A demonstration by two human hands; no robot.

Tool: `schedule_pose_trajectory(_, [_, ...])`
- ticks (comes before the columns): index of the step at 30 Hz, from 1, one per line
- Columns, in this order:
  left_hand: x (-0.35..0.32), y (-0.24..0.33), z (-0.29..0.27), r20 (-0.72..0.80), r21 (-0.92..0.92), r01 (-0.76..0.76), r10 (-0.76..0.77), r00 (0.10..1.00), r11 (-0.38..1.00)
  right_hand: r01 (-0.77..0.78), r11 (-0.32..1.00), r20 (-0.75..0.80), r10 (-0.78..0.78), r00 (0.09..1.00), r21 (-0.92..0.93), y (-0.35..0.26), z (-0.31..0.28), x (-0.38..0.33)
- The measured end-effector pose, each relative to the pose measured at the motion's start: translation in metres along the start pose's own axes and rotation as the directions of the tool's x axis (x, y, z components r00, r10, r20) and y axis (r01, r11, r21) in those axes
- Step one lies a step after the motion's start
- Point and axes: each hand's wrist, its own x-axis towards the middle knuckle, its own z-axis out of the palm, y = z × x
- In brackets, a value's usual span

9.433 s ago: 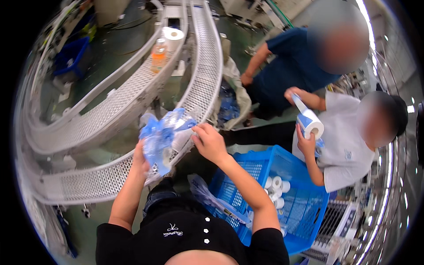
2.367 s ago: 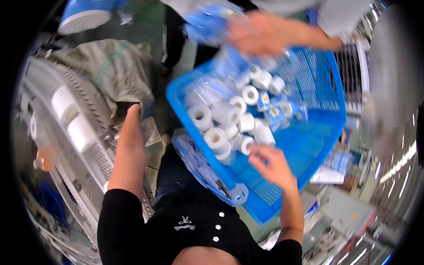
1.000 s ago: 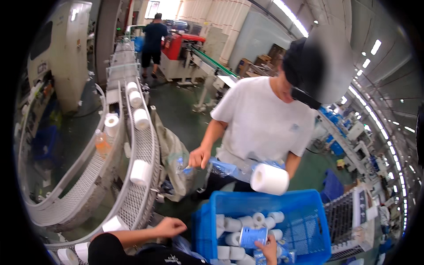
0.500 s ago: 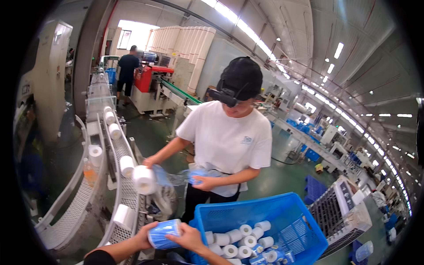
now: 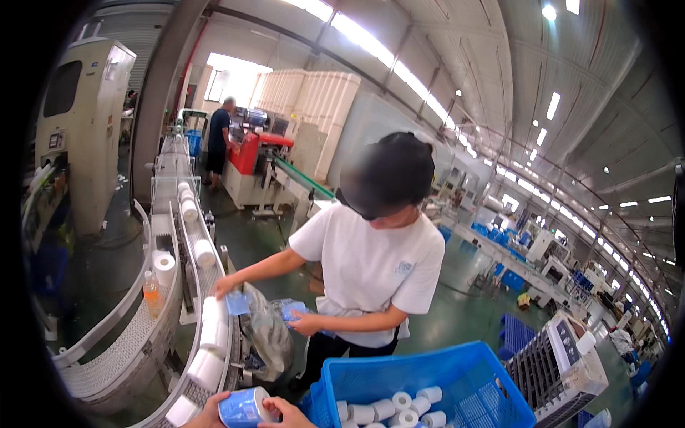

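At the bottom of the view, my left hand [image 5: 208, 411] and my right hand [image 5: 288, 414] are both closed around a white paper roll in a blue printed wrapper [image 5: 241, 409]. My left fingers grip its left side and my right fingers its right end. Just left of it, white paper rolls [image 5: 205, 369] lie on a curved conveyor [image 5: 187, 298]. To the right stands a blue crate [image 5: 428, 354] with several white rolls [image 5: 402, 401] in it. The lower parts of my hands are cut off by the frame edge.
Across from me a person in a white T-shirt [image 5: 371, 264] reaches one hand to the conveyor rolls and holds blue film [image 5: 292, 309] in the other. A bottle with orange liquid [image 5: 151, 293] stands on the left conveyor. A grey plastic bag [image 5: 267, 342] hangs beside the belt.
My view has tilted up, so my hands and the wrapped roll sit lower in it. The other person's hand, which held a white roll out, is now at the conveyor rolls.
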Motion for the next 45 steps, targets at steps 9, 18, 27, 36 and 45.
schedule_pose_trajectory(9, [0.033, 0.015, 0.034, -0.056, 0.137, -0.244, 0.254, 0.966, 0.960, 0.012, 0.998, -0.069, -0.015, 0.997, -0.054, 0.001, -0.016, -0.007])
schedule_pose_trajectory(18, [0.059, 0.002, 0.071, -0.149, -0.075, -0.363, 0.349, 0.925, 0.929, -0.057, 0.994, -0.529, 0.002, 0.849, -0.088, 0.019, -0.035, 0.010])
schedule_pose_trajectory(27, [0.055, -0.012, 0.063, -0.028, 0.252, -0.297, 0.314, 0.949, 0.921, 0.007, 0.919, -0.357, 0.146, 0.923, 0.394, 0.059, -0.048, 0.005])
schedule_pose_trajectory(36, [0.051, -0.004, 0.073, -0.021, 0.129, 0.104, -0.102, 0.995, 0.986, -0.225, 0.974, -0.515, 0.193, 0.835, 0.000, 0.048, -0.059, 0.012])
schedule_pose_trajectory(45, [0.069, -0.017, 0.058, 0.313, -0.168, 0.414, -0.350, 0.883, 0.894, -0.096, 0.711, -0.364, 0.466, 0.806, 0.697, 0.059, -0.063, 0.023])
